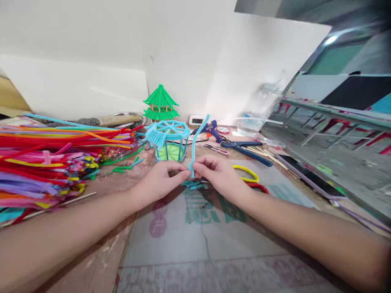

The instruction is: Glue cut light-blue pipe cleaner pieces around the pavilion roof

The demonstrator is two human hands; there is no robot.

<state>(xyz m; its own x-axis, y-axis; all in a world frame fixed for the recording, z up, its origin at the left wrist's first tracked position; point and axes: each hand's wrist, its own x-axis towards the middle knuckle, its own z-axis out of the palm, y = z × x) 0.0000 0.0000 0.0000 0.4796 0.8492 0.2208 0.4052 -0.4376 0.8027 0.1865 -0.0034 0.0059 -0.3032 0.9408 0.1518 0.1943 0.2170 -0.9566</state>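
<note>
Between both hands a light blue pipe cleaner (193,148) stands upright, its top bending to the right. The fingertips of my left hand (166,179) and my right hand (218,177) pinch its lower end, where it looks thicker, perhaps folded or joined to a short piece. Several cut blue pieces (195,185) lie just below the fingers. Behind my left hand is a small pavilion model (171,132) with a partly covered blue roof, blue posts and a green round base. Scissors with yellow and red handles (255,175) lie partly hidden behind my right hand.
Bundles of coloured pipe cleaners (61,162) fill the left side. A green tiered roof model (161,103) stands at the back, near a glue gun (209,131) and a small digital clock (198,119). Blue-handled pliers (247,150) and a phone (311,177) lie to the right.
</note>
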